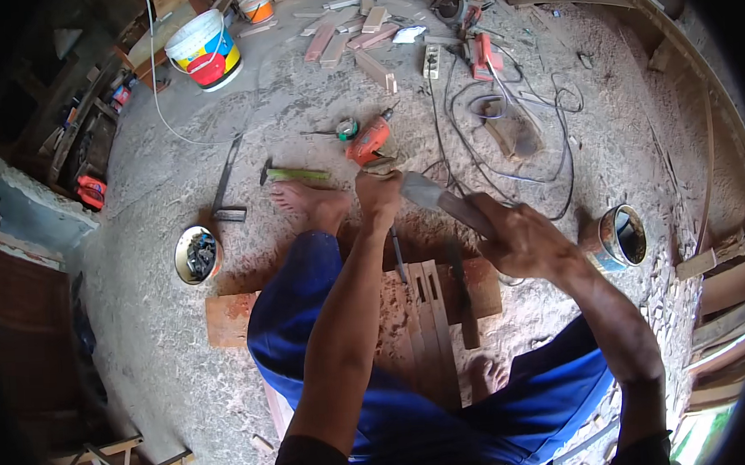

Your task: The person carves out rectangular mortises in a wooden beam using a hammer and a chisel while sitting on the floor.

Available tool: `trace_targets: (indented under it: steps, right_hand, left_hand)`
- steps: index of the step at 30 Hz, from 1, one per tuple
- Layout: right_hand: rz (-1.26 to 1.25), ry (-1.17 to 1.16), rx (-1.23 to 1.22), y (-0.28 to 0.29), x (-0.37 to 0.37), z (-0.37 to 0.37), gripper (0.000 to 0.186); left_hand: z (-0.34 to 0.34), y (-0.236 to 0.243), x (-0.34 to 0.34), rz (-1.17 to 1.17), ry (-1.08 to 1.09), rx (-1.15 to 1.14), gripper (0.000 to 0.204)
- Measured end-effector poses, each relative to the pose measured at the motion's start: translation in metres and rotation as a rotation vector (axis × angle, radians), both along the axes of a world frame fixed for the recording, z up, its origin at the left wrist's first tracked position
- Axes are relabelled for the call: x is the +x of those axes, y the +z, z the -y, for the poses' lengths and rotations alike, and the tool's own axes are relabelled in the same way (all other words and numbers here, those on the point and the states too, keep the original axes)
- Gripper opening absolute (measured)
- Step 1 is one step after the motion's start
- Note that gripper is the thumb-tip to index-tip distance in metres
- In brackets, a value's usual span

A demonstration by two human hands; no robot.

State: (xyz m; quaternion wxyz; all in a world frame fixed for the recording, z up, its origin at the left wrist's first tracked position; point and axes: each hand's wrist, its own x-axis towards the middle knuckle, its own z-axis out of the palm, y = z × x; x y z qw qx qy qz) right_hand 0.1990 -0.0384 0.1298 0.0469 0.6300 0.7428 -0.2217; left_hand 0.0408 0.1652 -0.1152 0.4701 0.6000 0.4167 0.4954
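My left hand (379, 194) is closed on an upright chisel (398, 252), its tip down at a slotted wooden workpiece (432, 330). My right hand (520, 237) grips a mallet (428, 194), whose pale grey end is beside the chisel's top. The workpiece lies between my legs across a wooden block (225, 320), with shavings on it. A long dark tool with a wooden handle (468, 320) rests to its right. Beyond my bare foot lie a green-handled hammer (298, 174) and an orange drill (369, 136).
Striped bucket (203, 56) at back left; tin of metal bits (197, 254) left; tin (625, 236) right. Long metal tool (227, 181), cables (555, 181), red power tool (485, 54) and offcuts (354, 36) lie on the floor. Lumber (723, 324) lines the right side.
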Motion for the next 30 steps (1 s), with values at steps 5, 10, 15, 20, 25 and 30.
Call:
trace_targets:
  steps: [5, 10, 15, 20, 25, 30]
  right_hand:
    - [-0.237, -0.158, 0.214, -0.044, 0.021, 0.048, 0.052]
    - [-0.407, -0.26, 0.177, -0.092, 0.041, 0.094, 0.051]
    - [-0.231, -0.004, 0.205, -0.138, 0.049, 0.115, 0.066]
    - [-0.107, 0.442, 0.209, -0.183, 0.033, 0.143, 0.046]
    - [-0.161, 0.809, 0.047, -0.222, 0.01, 0.146, 0.021]
    - [0.03, 0.558, 0.051, -0.213, 0.029, 0.064, 0.043]
  left_hand:
    - [-0.002, -0.005, 0.02, -0.109, 0.302, 0.169, 0.013]
    - [-0.023, -0.015, 0.019, -0.102, 0.024, -0.48, 0.011]
    - [-0.043, -0.022, 0.003, 0.046, -0.201, -0.896, 0.014]
    - [0.011, 0.146, -0.012, -0.014, -0.252, -0.268, 0.018]
    - [0.067, 0.213, -0.067, 0.427, 0.066, 0.04, 0.019]
    - [0.108, 0.213, -0.097, 0.501, 0.148, 0.129, 0.018]
